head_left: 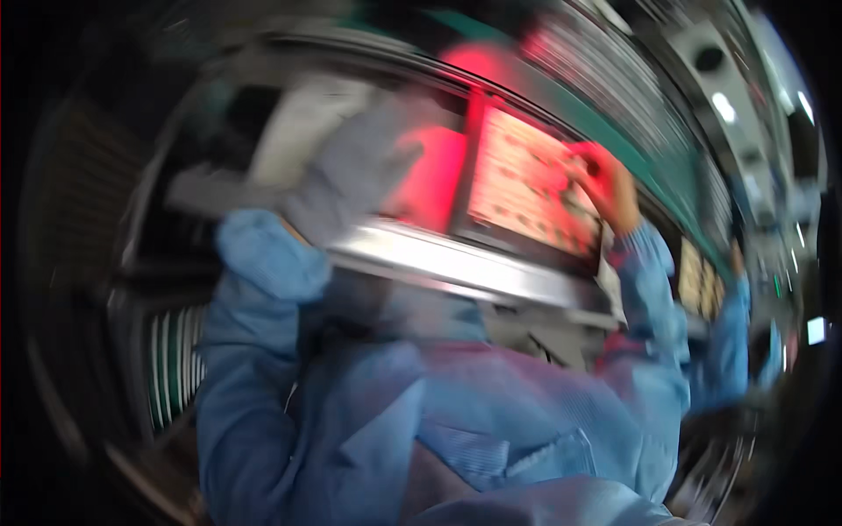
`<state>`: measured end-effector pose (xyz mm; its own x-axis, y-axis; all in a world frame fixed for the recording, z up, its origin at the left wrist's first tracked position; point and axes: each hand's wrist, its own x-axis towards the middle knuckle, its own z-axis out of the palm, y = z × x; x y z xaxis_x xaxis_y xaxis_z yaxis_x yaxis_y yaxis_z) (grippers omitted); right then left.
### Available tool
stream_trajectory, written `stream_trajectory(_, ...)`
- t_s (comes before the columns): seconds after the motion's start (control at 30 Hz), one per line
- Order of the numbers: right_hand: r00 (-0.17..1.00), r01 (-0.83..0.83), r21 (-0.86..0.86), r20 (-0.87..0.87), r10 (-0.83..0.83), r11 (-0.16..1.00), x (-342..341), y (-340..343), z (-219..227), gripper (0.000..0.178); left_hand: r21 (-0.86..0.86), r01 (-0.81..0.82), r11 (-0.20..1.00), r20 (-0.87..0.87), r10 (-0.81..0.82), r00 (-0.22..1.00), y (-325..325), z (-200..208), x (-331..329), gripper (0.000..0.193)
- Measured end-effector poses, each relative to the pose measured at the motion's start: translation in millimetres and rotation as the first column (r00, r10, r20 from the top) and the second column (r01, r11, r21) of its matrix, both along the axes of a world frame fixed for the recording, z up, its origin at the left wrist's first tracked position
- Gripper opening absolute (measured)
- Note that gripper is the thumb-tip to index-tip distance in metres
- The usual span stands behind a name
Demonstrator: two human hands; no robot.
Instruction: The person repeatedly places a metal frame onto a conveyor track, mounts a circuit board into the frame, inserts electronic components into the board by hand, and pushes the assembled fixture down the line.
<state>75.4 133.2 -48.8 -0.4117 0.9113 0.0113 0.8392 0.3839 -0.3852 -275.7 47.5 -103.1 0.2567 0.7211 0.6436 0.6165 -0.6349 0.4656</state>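
Observation:
My left hand [346, 171], in a grey glove, is smeared by motion over the left part of the bench, beside a red-lit surface [434, 180]. Whether its fingers hold anything cannot be made out. At the right edge of a flat, pale panel [517, 180] with rows of small dark marks, my right hand [614, 188] has its fingers curled together in a pinch. What lies between those fingertips is too blurred to name. Strong red light falls on the panel and on the right fingers.
A bright metal rail [447, 259] runs along the bench's near edge. Behind the panel stretches a green strip [631, 158]. A pale sheet-like thing [307, 118] lies left of the panel. Farther right, another person's blue sleeve [730, 342] shows beside a second lit panel [697, 279].

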Motion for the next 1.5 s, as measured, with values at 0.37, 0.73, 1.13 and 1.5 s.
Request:
stream_trajectory(0.37,0.697,-0.716,-0.080,-0.029,0.717,0.693,-106.7,8.7,-55.5,0.046,-0.012,-0.915,0.403,-0.083,0.912,0.403,-248.3,94.4,-173.1,0.034)
stream_trajectory(0.73,0.768,-0.562,-0.182,0.247,0.591,0.807,-139.4,69.8,-41.2,0.031,-0.665,-0.604,-0.440,-0.191,0.881,-0.432,-465.0,-9.5,-389.4,0.073)
stream_trajectory(1.13,0.712,-0.698,-0.054,0.050,0.700,0.714,-168.0,33.9,-16.8,0.033,-0.372,-0.880,0.295,0.875,0.428,-0.226,-380.5,110.6,-341.1,0.031)
stream_trajectory(1.5,0.596,-0.787,-0.138,-0.422,0.683,0.602,-197.9,-87.9,14.1,0.032,-0.345,-0.936,0.067,0.901,0.302,-0.311,-441.3,148.9,-212.5,0.047)
